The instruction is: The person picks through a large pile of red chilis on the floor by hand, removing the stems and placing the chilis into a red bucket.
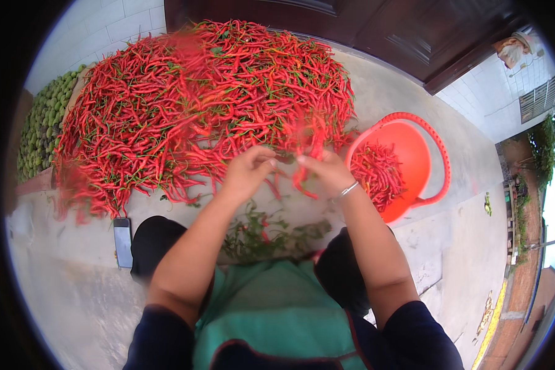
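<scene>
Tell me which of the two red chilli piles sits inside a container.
The smaller pile, in the red basket beside the right hand; the larger heap spreads loose on the concrete floor.

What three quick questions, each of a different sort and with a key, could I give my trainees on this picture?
1. Multiple choice: What is inside the red container?
A) Green fruit
B) Red chillies
C) Loose leaves

2. True or false: The phone lies on the floor to the left of the person's left leg.

3. Fill the gap: The hand that holds chillies and has the bracelet at its wrist is the person's ____ hand.

Key: 1. B; 2. True; 3. right
</scene>
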### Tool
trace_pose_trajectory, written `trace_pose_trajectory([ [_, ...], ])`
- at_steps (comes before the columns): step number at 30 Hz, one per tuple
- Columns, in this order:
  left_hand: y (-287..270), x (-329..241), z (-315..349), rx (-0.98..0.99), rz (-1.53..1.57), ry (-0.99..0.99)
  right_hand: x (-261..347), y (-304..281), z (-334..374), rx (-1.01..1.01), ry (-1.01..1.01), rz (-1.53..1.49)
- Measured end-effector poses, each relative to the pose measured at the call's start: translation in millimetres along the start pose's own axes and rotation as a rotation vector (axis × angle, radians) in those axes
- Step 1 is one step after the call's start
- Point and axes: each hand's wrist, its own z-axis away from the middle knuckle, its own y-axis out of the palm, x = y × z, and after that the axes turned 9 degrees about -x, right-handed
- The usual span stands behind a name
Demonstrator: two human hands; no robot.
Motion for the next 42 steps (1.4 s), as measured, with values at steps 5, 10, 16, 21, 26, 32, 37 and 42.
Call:
trace_pose_trajectory([
  [5, 15.7, -23.9, 9.3, -0.079, -0.409, 0.565, -24.7, -7.4, 12.1, 0.139, -0.019, 0.073],
  [10, 4.8, -24.0, 16.8, 0.101, -0.602, 0.526, -21.7, -5.4, 9.2, 0.269, 0.056, 0.018],
  [16, 1.6, -14.2, 10.1, 0.116, -0.711, 0.654, -13.3, -9.1, -2.9, 0.328, 0.141, 0.052],
  [21, 7.3, -5.3, -2.3, 0.023, -0.243, -0.023, -25.3, 2.8, -6.3, 0.224, 0.061, -0.214],
  [26, 4.7, -21.3, 5.3, 0.335, -0.055, -0.242, -24.6, -1.3, -8.7, 0.207, 0.096, -0.256],
  [32, -1.1, 4.5, 4.0, 0.289, 0.022, -0.226, -15.4, -2.0, -4.4, 0.141, 0.098, -0.538],
  [37, -2.4, -16.6, 8.4, 0.284, 0.14, -0.064, -33.7, 2.6, -1.5, 0.048, 0.247, -0.579],
  [42, 3.1, -22.4, 15.3, 0.317, 0.041, 0.115, -33.0, 2.5, -1.4, 0.007, 0.297, -0.627],
])
